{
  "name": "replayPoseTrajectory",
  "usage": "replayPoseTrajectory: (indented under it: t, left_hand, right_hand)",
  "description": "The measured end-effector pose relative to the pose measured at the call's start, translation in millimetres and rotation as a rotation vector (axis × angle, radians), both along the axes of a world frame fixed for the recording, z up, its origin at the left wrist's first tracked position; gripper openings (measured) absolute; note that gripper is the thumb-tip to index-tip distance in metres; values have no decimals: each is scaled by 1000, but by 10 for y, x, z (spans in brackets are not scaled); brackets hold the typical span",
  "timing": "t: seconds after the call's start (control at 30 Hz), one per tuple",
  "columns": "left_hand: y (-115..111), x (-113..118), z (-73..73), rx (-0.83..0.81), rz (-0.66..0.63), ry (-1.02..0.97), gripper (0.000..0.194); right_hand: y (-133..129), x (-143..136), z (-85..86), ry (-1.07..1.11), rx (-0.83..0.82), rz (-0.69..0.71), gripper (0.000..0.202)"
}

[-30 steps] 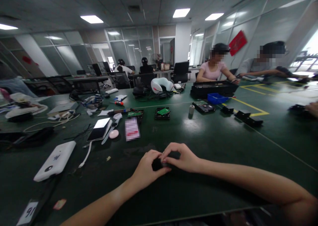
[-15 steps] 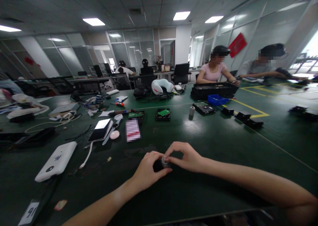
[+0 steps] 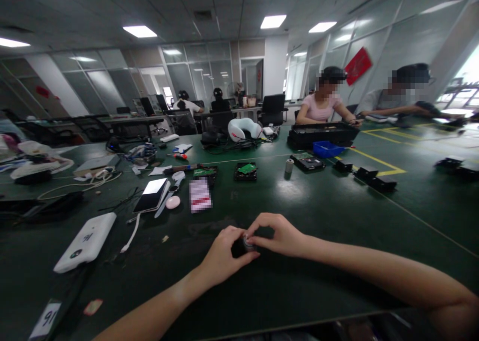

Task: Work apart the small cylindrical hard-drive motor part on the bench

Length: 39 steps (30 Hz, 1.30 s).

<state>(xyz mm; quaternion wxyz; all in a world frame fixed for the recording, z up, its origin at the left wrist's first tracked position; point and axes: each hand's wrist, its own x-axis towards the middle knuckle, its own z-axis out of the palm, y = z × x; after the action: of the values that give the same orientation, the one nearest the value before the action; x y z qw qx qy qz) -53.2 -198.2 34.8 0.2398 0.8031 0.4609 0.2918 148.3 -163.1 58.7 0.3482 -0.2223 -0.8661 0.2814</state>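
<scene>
A small grey metal cylinder (image 3: 248, 243) stands on the green table (image 3: 299, 286) in front of me. The thumb and fingers of my left hand (image 3: 224, 256) are wrapped round its side. My right hand (image 3: 279, 235) comes from the right, thumb and index finger pinched at the top of the cylinder. Whatever small part may be between those fingertips is too small to make out. A similar grey cylinder (image 3: 289, 166) stands farther back, beside a black drive with a circuit board (image 3: 308, 162).
Beyond my hands lie a green-and-black board (image 3: 246, 171), a blurred pink packet (image 3: 200, 195) and a pink round object (image 3: 172, 202). A white device (image 3: 85, 242) is at left. A blue tray (image 3: 328, 149) and black brackets (image 3: 374, 178) are at right. Two people sit behind them.
</scene>
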Motion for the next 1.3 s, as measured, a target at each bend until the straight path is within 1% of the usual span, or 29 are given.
replayPoseTrajectory:
  t: [0.07, 0.23, 0.3, 0.4, 0.43, 0.53, 0.6, 0.67, 0.93, 1.07, 1.17, 1.3]
  left_hand:
    - [5, -1, -5, -2, -5, -13, 30]
    - [16, -10, 10, -3, 2, 22, 34]
    - [24, -24, 28, 7, 2, 51, 36]
    - [46, -60, 55, 29, -23, 71, 36]
    - [55, -74, 63, 31, -30, 74, 35]
    - [79, -109, 78, 20, -22, 84, 35]
    - [87, -121, 85, 9, -19, 88, 35]
    - [91, -125, 87, 5, -30, 88, 35]
    - [126, -131, 15, 1, -23, 79, 41]
    - [137, -139, -4, -5, -32, 66, 42]
    - [141, -145, -20, -14, -40, 61, 42]
    - [153, -144, -56, -17, -53, 38, 42]
  right_hand:
    - [-5, -2, -12, 21, -33, 5, 12]
    - [-13, -7, 16, 78, -86, -3, 6]
    - [43, 18, 41, 148, -157, -20, 5]
    - [225, 114, 34, 223, -317, -27, 12]
    - [301, 159, 12, 201, -368, -11, 15]
    - [507, 302, -107, 68, -494, 95, 25]
    - [590, 376, -199, -18, -591, 166, 29]
    - [626, 419, -274, -73, -647, 206, 30]
    - [672, 434, -402, -84, -665, 197, 31]
    - [687, 436, -414, -91, -670, 194, 31]
    - [623, 389, -331, -36, -635, 190, 28]
    - [396, 235, -92, 228, -501, 90, 27]
